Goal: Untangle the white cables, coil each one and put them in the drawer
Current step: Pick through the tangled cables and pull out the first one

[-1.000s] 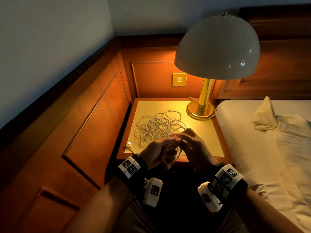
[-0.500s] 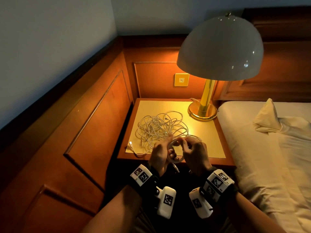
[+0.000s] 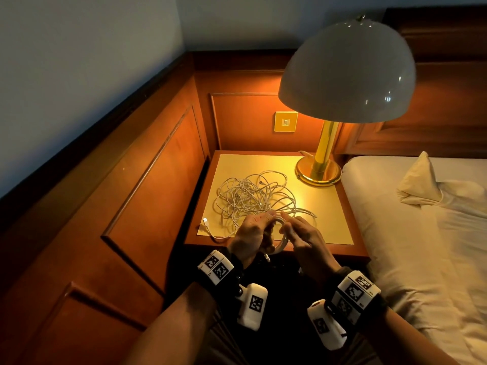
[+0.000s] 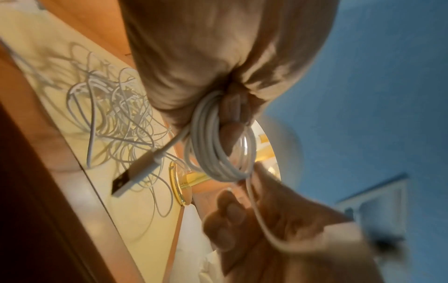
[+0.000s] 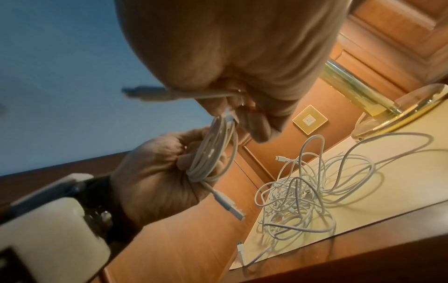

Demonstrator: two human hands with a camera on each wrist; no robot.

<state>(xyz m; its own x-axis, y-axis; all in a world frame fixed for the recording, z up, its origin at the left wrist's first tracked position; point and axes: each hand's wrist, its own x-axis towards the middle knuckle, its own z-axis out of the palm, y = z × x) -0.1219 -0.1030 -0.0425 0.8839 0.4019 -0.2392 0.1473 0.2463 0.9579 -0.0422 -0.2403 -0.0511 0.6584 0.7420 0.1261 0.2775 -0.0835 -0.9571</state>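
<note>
A small coil of white cable [image 3: 281, 242] is gripped in my left hand [image 3: 254, 233] above the front edge of the nightstand [image 3: 332, 206]. The coil's loops [image 4: 213, 147] run round the curled fingers, and its USB plug [image 4: 132, 180] hangs free below. My right hand [image 3: 303, 237] pinches the same cable's loose strand [image 4: 254, 206] right beside the coil [image 5: 213, 153]; the strand's end [image 5: 145, 93] sticks out past the palm. A tangle of white cables [image 3: 253, 196] lies on the nightstand just beyond both hands. No drawer shows in any view.
A brass lamp [image 3: 319, 172] with a wide dome shade stands at the nightstand's back right corner. Another USB plug [image 3: 205, 222] lies near the front left corner. Wood panelling closes in the left and back. A bed [image 3: 421, 246] lies along the right side.
Both hands drew back from the tangle to the nightstand's front edge. The coil became visible in the left hand, and the right hand has slid along the loose strand beside it.
</note>
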